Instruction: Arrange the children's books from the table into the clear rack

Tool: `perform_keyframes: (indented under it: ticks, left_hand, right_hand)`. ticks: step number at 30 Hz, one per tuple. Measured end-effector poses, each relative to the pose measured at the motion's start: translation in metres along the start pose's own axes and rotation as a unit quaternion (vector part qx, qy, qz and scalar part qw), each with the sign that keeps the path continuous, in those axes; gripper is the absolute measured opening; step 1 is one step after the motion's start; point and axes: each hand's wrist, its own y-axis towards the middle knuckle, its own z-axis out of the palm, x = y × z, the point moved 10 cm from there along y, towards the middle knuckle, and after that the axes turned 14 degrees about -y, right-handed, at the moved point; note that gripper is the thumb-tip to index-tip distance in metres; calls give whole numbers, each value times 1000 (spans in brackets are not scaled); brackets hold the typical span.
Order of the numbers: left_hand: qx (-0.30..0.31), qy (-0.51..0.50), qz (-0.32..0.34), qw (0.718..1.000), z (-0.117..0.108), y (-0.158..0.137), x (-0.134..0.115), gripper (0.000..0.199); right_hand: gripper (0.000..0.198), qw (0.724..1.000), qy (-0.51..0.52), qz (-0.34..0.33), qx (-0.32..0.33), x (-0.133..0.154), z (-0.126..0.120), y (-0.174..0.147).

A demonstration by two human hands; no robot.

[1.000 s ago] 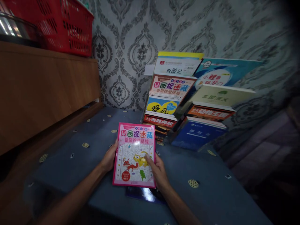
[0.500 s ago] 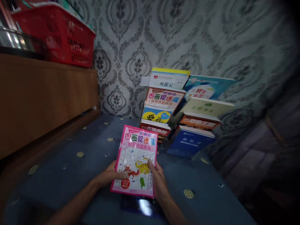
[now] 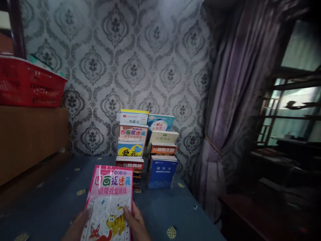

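Observation:
A pink picture book (image 3: pixel 110 201) with a cartoon fox and a yellow striped cat on its cover is held upright at the lower middle. My right hand (image 3: pixel 136 221) grips its right edge, thumb on the cover. At the left edge my left hand (image 3: pixel 77 226) holds it too, blurred and partly cut off by the frame. Beyond the book stand two rows of books: the left row has a yellow-and-blue book (image 3: pixel 130 149) among others, and the right row is fronted by a dark blue book (image 3: pixel 162 174).
A red plastic basket (image 3: pixel 32 83) sits on a wooden cabinet (image 3: pixel 32 140) at the left. Patterned wallpaper covers the wall behind the blue, dotted surface (image 3: pixel 150 214). A purple curtain (image 3: pixel 225 117) hangs at the right, beside dark furniture (image 3: pixel 250 214) and a window.
My view has swung up and to the right, bringing in the curtain and window. The pink book, still in both hands, now sits lower and further left in view.

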Motion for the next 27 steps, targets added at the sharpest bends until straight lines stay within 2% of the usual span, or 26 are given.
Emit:
perform_keyframes:
  ticks: [2,4,8,10,12,15,17,19,22,24,27]
  left_hand:
    - [-28,17,52,998,6,2,-21,83]
    - [-31,39,104,993,20,3,-43,77]
    - [20,59,164,984,66,3,-76,69]
    - [45,69,171,982,90,2,-85,67]
    - [75,81,181,977,118,0,-94,65]
    - [127,83,203,967,165,-9,-109,62]
    - [186,90,197,958,204,-15,-117,63]
    - [269,109,196,937,247,-24,-127,63]
    - [375,140,227,888,305,-39,-150,57]
    - [415,153,261,858,333,-45,-168,53]
    - [446,156,310,825,364,-51,-194,47]
  right_hand:
    - [65,999,-21,-20,19,2,-1,3]
    - [65,997,-52,-39,41,8,-2,7]
    - [69,983,-131,-45,123,41,1,12]
    - [69,967,-199,-38,154,70,1,12]
    - [61,957,-255,-30,136,107,-6,13]
    - [61,959,-246,-53,129,168,-5,16]
    - [59,955,-257,-80,122,205,-1,21]
    - [54,951,-274,-108,100,239,1,29]
    - [51,944,-283,-158,57,287,2,44]
    - [49,940,-283,-189,25,316,2,54]
    - [43,933,-278,-228,-5,351,6,66]
